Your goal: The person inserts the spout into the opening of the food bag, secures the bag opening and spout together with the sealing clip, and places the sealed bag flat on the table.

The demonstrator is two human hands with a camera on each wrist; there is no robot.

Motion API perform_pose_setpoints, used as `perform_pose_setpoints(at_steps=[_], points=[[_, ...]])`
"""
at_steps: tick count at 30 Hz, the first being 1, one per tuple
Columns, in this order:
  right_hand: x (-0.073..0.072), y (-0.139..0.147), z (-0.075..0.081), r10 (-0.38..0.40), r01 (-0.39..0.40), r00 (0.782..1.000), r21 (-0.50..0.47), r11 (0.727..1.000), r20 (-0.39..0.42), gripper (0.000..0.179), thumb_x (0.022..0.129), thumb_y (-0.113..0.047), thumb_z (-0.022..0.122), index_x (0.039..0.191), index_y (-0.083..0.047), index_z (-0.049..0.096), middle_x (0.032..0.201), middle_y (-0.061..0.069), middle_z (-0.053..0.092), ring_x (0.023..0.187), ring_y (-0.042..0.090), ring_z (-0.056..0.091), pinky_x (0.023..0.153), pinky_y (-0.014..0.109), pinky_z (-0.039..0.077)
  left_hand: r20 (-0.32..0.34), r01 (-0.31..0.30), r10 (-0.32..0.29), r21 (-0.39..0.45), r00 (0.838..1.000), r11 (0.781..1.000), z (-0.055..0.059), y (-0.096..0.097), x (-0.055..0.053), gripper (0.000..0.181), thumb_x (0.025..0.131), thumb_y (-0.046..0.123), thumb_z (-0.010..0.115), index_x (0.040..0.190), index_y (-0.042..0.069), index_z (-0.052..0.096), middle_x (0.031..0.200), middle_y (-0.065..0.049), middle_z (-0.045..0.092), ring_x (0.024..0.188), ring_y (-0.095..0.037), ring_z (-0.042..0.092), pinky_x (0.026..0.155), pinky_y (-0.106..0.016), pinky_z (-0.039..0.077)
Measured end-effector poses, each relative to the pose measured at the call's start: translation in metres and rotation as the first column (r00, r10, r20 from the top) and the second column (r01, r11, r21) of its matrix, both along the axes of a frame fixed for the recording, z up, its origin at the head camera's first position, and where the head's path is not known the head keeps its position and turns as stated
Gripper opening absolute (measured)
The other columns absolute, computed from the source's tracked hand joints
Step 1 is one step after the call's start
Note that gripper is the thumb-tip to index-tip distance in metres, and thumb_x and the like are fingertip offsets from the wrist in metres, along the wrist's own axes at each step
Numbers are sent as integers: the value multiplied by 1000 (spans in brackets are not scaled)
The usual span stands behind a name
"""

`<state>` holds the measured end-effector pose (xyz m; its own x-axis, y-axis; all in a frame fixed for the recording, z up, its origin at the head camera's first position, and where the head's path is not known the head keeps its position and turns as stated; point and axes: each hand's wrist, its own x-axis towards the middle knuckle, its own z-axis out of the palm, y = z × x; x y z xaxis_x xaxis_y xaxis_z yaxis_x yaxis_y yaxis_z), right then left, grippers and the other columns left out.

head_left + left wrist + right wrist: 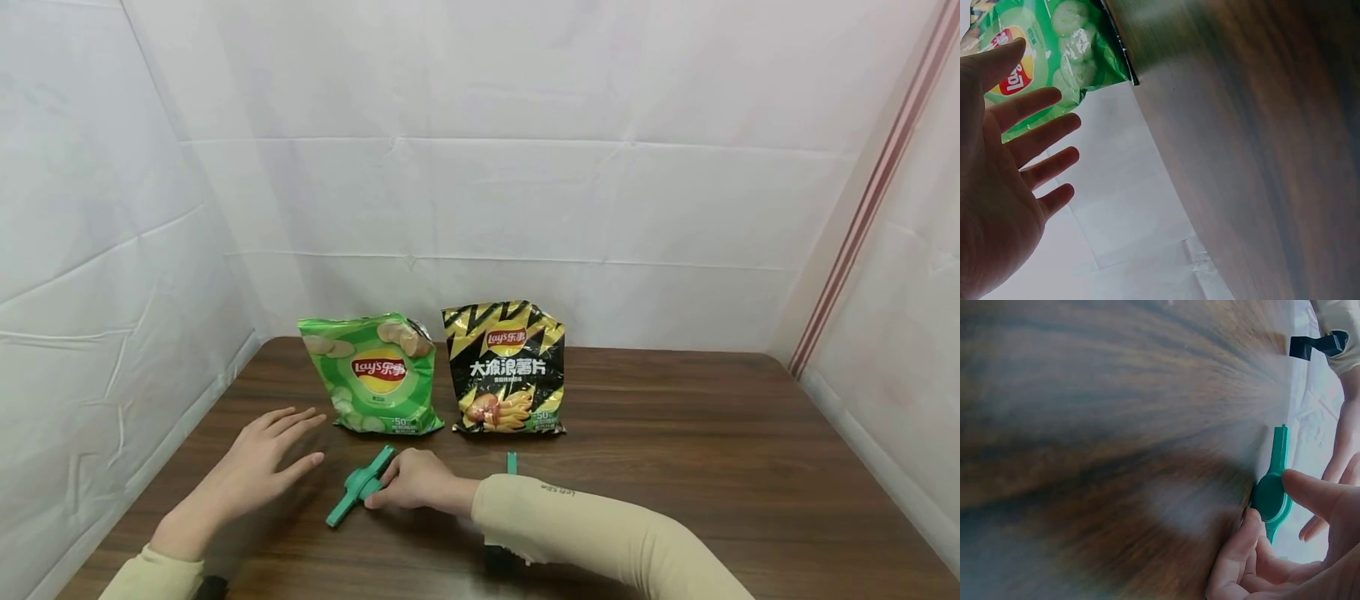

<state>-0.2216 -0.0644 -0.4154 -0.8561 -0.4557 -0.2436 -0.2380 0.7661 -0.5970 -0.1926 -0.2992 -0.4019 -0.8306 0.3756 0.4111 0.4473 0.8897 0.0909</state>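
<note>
My right hand (416, 479) pinches a green bag clip (363, 483) at its round middle part, low over the table. In the right wrist view, the thumb presses one side of the clip (1270, 499) and the fingers are on the other. My left hand (258, 462) is held with its fingers spread, in front of and to the left of a green Lay's chip bag (375, 375). Nothing is in the left palm (997, 200). Beyond my right forearm pokes the end of a second green clip (512, 463); the sleeve hides the rest.
A black and yellow Lay's chip bag (507, 371) stands upright just right of the green one. Both are on a dark wooden table (675, 417). White cloth walls (525, 200) enclose its back and sides.
</note>
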Motion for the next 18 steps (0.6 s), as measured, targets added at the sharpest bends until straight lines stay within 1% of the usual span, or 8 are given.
perform_pose_setpoints(at_steps=[5, 8, 10, 12, 15, 18], points=[[0, 2, 2, 20, -20, 1000, -9, 1000, 11, 27, 68, -41, 73, 81, -18, 67, 79, -9, 59, 72, 6, 53, 65, 21, 44, 15, -5, 5, -4, 1000, 1000, 0, -1, -1, 48, 83, 40, 58, 125, 15, 51, 125, -8, 51, 117, -31, 40, 92, -52, 28], [0, 1, 3, 33, -33, 999, -29, 999, 25, 26, 70, -38, 73, 81, -15, 64, 76, -7, 58, 67, 7, 53, 60, 20, 44, 26, -5, 5, -2, 1000, 1000, 0, 0, -1, 49, 84, 40, 57, 125, 16, 50, 125, -7, 51, 117, -30, 40, 93, -51, 28], [0, 1, 3, 21, -18, 999, -66, 998, 50, 25, 71, -34, 73, 80, -14, 61, 72, -6, 58, 61, 8, 54, 56, 21, 45, 23, -4, 4, -3, 1000, 1000, 0, 1, -1, 48, 83, 40, 57, 125, 16, 51, 125, -7, 51, 117, -30, 40, 92, -52, 28], [0, 0, 3, -3, 16, 995, -129, 991, 100, 24, 71, -29, 74, 79, -12, 59, 67, -4, 59, 57, 9, 56, 52, 23, 47, 20, -2, 2, -2, 1000, 1000, 0, 2, 0, 48, 83, 40, 58, 125, 16, 51, 125, -7, 51, 117, -31, 40, 92, -53, 28], [0, 0, 4, -37, 81, 984, -248, 965, 175, 22, 71, -19, 74, 80, -10, 56, 61, 1, 62, 55, 14, 61, 49, 26, 49, 16, -1, 1, -3, 1000, 1000, 0, 3, 0, 48, 83, 40, 58, 125, 16, 51, 124, -8, 52, 117, -33, 40, 90, -54, 29], [0, 2, 6, -44, 128, 972, -362, 923, 231, 22, 71, -12, 73, 82, -6, 55, 61, 6, 65, 59, 18, 64, 51, 30, 51, 18, -4, 4, -8, 1000, 1000, 0, 3, 0, 48, 83, 41, 57, 125, 17, 51, 124, -9, 52, 118, -34, 39, 90, -55, 29]])
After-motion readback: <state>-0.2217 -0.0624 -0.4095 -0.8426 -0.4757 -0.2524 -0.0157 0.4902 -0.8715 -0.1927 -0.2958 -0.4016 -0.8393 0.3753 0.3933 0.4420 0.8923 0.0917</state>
